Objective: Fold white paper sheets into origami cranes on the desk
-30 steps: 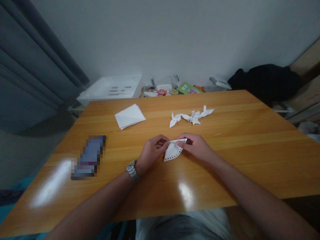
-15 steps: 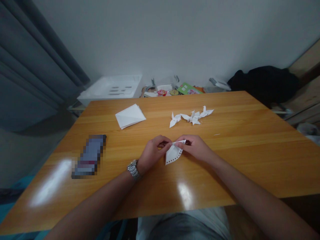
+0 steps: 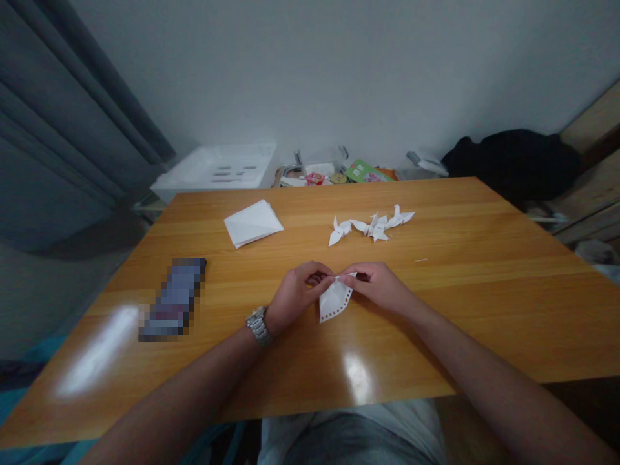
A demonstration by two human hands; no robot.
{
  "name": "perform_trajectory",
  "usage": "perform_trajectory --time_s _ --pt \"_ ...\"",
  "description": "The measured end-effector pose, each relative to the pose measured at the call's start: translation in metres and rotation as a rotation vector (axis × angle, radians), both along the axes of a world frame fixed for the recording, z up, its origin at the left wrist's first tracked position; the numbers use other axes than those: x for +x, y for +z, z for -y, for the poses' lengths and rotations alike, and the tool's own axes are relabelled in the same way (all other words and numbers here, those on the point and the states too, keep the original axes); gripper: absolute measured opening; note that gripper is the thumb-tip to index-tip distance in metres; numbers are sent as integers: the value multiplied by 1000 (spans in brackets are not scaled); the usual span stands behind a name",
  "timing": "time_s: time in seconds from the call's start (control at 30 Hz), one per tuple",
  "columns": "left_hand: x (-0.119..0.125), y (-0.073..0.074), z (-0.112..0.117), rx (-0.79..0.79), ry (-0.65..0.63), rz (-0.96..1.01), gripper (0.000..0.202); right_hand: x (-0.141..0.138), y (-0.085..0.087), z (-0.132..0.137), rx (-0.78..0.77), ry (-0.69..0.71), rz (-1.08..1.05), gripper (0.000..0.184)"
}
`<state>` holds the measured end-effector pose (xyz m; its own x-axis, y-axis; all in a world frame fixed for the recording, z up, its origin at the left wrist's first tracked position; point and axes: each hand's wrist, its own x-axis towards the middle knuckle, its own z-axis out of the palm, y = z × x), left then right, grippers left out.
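Both my hands pinch a small folded white paper (image 3: 333, 302) with a dotted edge at the middle of the wooden table (image 3: 484, 303). My left hand (image 3: 294, 297), with a metal watch on its wrist, grips the paper's upper left corner. My right hand (image 3: 378, 284) pinches its upper right part. The paper's lower tip rests on or just above the table. Three folded paper cranes (image 3: 371, 227) lie in a row beyond my hands. A stack of white paper sheets (image 3: 252, 223) lies at the far left.
A blurred dark phone-like object (image 3: 172, 300) lies on the table's left. Behind the table stand a white plastic bin (image 3: 217, 171), small colourful items (image 3: 339, 173) and a dark bag (image 3: 513, 161). A grey curtain (image 3: 58, 129) hangs on the left.
My fingers have drawn closer together over the paper's top edge, and the paper has narrowed and shifted slightly left. Everything else on the table has stayed put.
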<state>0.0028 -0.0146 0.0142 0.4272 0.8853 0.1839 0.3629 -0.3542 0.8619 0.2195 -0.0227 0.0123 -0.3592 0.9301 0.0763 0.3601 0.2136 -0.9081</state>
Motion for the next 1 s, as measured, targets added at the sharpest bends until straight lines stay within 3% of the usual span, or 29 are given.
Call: perform_trajectory --time_s 0.47,1.0 --pt "-1 0 0 52 -47 -62 17 2 -2 -1 -5 25 -5 25" --pt "-1 0 -2 94 -68 -123 19 2 3 2 85 -15 149 19"
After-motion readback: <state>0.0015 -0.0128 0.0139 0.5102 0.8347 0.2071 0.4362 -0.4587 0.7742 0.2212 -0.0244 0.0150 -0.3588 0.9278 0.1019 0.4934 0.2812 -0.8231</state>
